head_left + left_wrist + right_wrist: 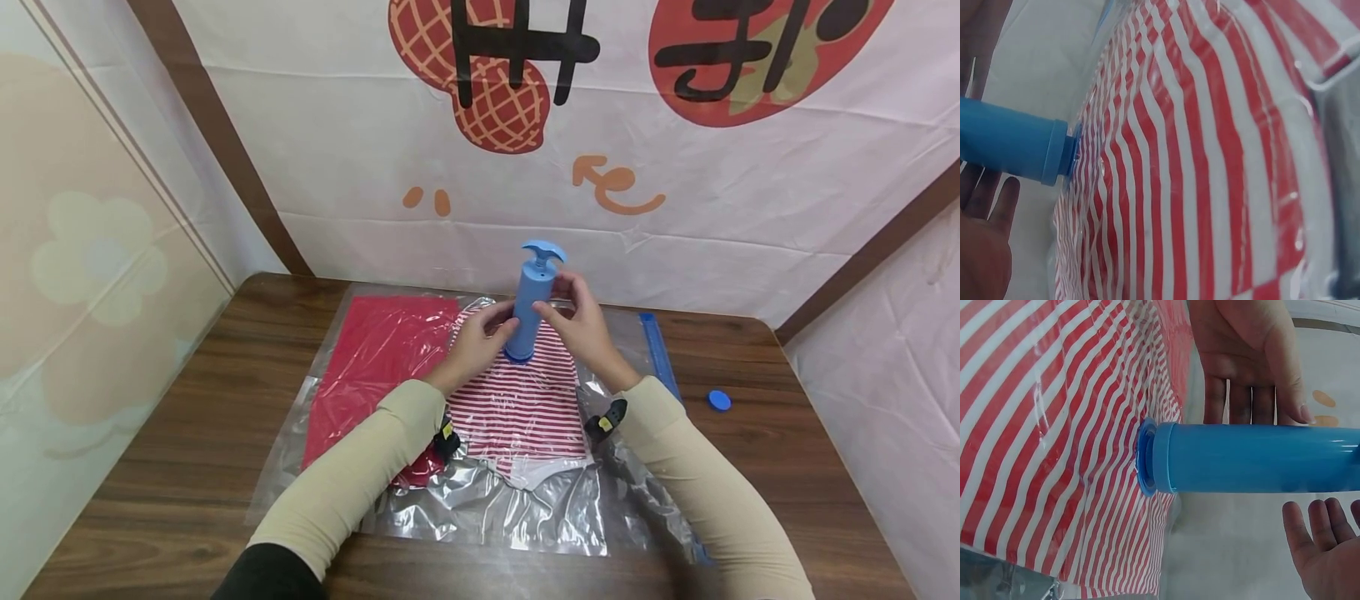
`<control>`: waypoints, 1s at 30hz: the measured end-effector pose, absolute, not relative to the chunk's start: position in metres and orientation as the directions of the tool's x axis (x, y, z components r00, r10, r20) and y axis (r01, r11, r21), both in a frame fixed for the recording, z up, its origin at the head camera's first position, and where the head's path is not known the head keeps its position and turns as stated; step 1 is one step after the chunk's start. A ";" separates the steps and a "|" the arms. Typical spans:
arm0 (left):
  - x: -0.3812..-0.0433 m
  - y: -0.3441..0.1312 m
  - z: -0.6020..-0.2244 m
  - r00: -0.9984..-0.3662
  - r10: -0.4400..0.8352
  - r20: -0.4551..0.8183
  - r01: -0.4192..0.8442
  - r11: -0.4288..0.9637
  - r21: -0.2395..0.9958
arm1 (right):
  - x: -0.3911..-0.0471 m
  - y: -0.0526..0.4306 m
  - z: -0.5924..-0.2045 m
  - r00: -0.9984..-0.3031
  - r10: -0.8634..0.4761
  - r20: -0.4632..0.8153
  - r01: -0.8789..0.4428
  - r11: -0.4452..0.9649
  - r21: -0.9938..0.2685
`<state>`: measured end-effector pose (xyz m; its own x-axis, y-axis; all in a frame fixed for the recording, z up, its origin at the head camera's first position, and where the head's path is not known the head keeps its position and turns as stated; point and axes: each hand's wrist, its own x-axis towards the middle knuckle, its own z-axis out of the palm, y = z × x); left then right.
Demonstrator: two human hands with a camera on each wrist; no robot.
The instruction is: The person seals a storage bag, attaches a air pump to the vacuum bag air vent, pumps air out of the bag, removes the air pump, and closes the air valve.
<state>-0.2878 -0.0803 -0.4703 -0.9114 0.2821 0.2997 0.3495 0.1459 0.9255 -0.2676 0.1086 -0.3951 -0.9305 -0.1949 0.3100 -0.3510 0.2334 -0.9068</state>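
A blue hand pump [532, 304] stands upright, its T-shaped handle at the top and its base on a round blue valve [1146, 456] in a clear plastic storage bag [480, 512]. My left hand [480, 337] holds the pump's left side, thumb against it and fingers reaching behind. On the right side my right hand [588, 329] holds the barrel, with the thumb in front; its lower fingers stand slightly off it. Beneath the plastic lie a red-and-white striped garment [1172, 162] and a red cloth [390, 342].
A round blue cap [718, 401] lies on the wooden table [150, 433] to the right of the bag. The bag's blue zip strip [660, 354] runs along its right side. Behind the table hangs a printed white cloth [337, 150].
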 end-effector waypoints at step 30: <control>-0.290 -0.081 -0.472 -0.921 0.282 0.268 0.325 0.177 0.929 | -0.282 0.112 -0.421 -0.924 -0.182 0.336 -0.369 0.200 -0.907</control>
<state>-0.2896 -0.0808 -0.4716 -0.9212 0.2818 0.2682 0.3247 0.1774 0.9290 -0.2816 0.1118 -0.4206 -0.9240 -0.1825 0.3359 -0.3695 0.2003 -0.9074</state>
